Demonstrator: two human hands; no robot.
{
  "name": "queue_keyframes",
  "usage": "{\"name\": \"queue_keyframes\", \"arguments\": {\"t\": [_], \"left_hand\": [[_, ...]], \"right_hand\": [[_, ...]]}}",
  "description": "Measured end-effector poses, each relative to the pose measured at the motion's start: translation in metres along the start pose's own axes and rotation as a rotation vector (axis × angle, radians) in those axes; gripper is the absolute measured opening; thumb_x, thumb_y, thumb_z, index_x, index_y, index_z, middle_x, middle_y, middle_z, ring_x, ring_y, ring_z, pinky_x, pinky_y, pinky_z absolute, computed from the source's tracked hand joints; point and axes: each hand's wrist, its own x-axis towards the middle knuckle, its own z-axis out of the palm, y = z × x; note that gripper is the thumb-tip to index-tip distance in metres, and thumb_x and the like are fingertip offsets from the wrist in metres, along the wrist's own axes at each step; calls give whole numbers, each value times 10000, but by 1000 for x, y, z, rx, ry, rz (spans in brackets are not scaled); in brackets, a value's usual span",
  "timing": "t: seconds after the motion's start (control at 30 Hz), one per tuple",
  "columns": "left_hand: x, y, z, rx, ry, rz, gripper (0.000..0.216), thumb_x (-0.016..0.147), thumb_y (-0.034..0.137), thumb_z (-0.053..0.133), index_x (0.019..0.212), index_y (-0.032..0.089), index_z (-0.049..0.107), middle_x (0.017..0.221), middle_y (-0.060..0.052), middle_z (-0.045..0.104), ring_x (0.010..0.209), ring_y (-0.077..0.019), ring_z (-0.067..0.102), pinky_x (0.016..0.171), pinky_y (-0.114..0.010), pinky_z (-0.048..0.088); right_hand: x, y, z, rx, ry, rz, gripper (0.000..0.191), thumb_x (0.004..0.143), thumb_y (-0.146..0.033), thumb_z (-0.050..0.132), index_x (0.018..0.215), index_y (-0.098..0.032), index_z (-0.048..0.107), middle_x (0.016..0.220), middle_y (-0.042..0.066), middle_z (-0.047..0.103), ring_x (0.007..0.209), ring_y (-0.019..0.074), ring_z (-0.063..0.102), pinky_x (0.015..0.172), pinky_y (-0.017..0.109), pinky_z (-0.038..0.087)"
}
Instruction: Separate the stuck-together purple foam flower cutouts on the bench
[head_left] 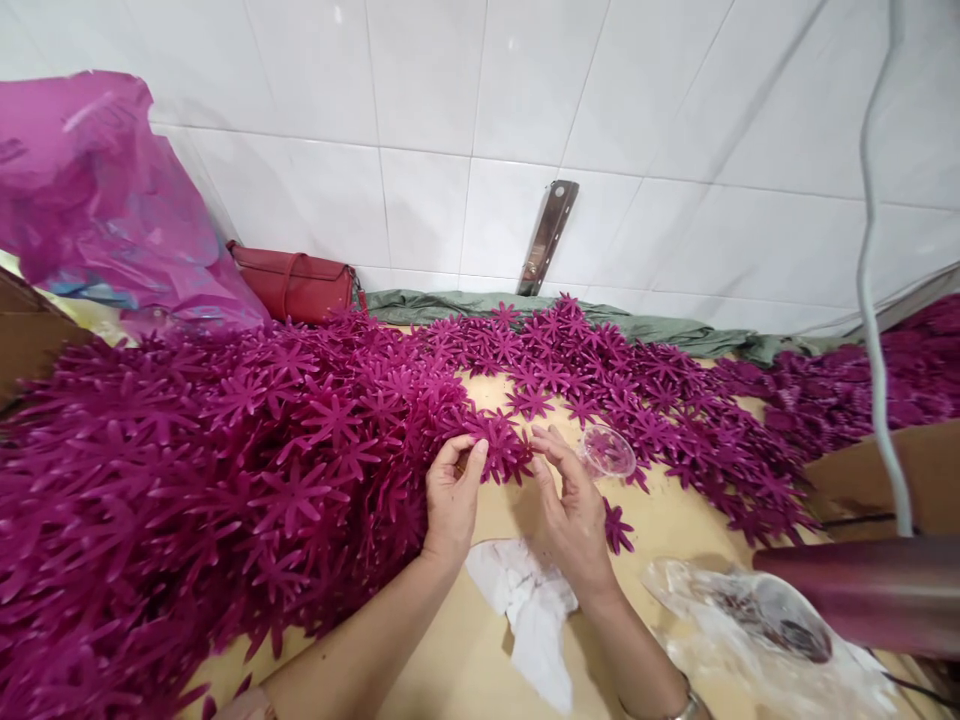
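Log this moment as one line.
left hand: pinching magenta flower pieces | right hand: fingers at same pieces | clear cup: beside right hand | white tissue: below hands

A tan table (465, 640) is carrying a deep heap of magenta flowers (225, 460), which is covering its left half and spreading in a band along the back to the right. A clear cup (607, 450) is lying just beside the band. A white tissue (529, 610) is lying on the bare front, near a clear bag (750, 620). A red purse (296, 285) and green cloth (525, 308) are sitting against the wall.
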Motion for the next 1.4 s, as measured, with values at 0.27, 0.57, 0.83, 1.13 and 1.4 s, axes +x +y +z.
{"name": "queue_keyframes", "arguments": {"t": [0.27,0.57,0.83,1.13,1.4], "left_hand": [[-1,5,-1,27,-35,0,330,735,402,875,915,172,721,886,-17,723,815,-133,656,797,-255,542],[2,2,-6,-57,76,-4,400,790,473,828,1059,188,749,1109,-55,754,984,-167,720,990,-337,574],[-9,15,-6,32,-48,24,420,919,566,653,1054,187,771,1075,-90,780,991,-216,742,964,-366,582],[-11,10,0,82,-104,65,248,838,351,788,1009,188,712,996,-51,750,929,-161,695,905,-295,549],[-4,5,-5,41,23,73,351,866,344,760,1129,234,555,948,-1,681,846,-108,661,828,-230,538]], "right_hand": [[16,-14,17,261,-24,259,231,852,-409,748,906,-201,662,853,26,691,788,183,640,763,330,556],[33,-13,11,-46,142,21,241,980,-321,532,1159,-209,647,1165,123,691,1106,260,644,981,472,509],[13,-20,18,-179,129,-260,243,1000,-252,573,1222,-256,671,1309,122,663,1304,244,589,1159,512,440],[13,-13,19,40,25,-48,88,959,-277,640,933,-226,707,1076,72,705,1093,222,661,1023,415,505],[13,-7,17,159,180,110,135,1000,-356,566,983,-225,595,874,4,602,804,167,589,785,316,508]]}}
